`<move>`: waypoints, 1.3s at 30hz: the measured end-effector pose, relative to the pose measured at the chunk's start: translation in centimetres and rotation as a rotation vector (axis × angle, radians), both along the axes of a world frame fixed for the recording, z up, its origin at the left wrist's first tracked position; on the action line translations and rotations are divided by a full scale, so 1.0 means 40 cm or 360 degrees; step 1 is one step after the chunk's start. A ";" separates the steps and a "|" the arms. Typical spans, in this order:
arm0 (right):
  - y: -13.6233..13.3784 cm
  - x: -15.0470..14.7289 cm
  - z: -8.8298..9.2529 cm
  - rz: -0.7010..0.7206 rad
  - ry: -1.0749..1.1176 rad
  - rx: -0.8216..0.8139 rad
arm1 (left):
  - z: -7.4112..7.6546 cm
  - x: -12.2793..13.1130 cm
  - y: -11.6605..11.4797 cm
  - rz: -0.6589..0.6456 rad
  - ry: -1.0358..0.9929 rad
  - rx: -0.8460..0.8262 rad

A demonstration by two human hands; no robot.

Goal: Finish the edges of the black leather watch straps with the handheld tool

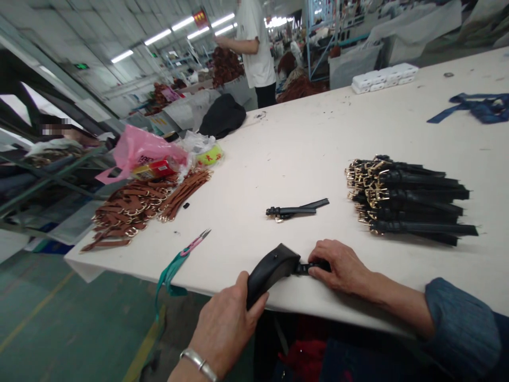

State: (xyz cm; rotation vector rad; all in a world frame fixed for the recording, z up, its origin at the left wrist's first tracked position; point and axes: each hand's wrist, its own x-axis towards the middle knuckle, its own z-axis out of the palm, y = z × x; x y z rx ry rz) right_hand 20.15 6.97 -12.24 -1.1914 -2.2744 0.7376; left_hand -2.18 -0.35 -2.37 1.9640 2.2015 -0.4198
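My left hand [229,320] is closed around a wide, curved black leather-like piece [272,270] with a small stud near its top. At its right end a short narrow black strap [303,269] meets it; whether they are joined I cannot tell. The fingers of my right hand [338,265] pinch that strap near the table's front edge. Beyond my hands lie a couple of black buckle straps [296,211] with gold hardware. To the right sits a stacked pile of black buckle straps [417,199], gold buckles facing left.
Brown buckle straps [135,207] are heaped on the left of the white table [298,143], by a pink plastic bag [139,148]. Pink-handled scissors [194,242] with a teal ribbon lie at the front edge. White packs [384,78] and dark blue fabric [485,107] lie farther back. A person [256,48] stands beyond.
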 end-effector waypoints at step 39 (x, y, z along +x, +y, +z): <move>0.010 0.043 -0.001 0.0293 0.0158 -0.0007 | 0.024 -0.006 -0.053 0.0057 -0.0105 -0.0221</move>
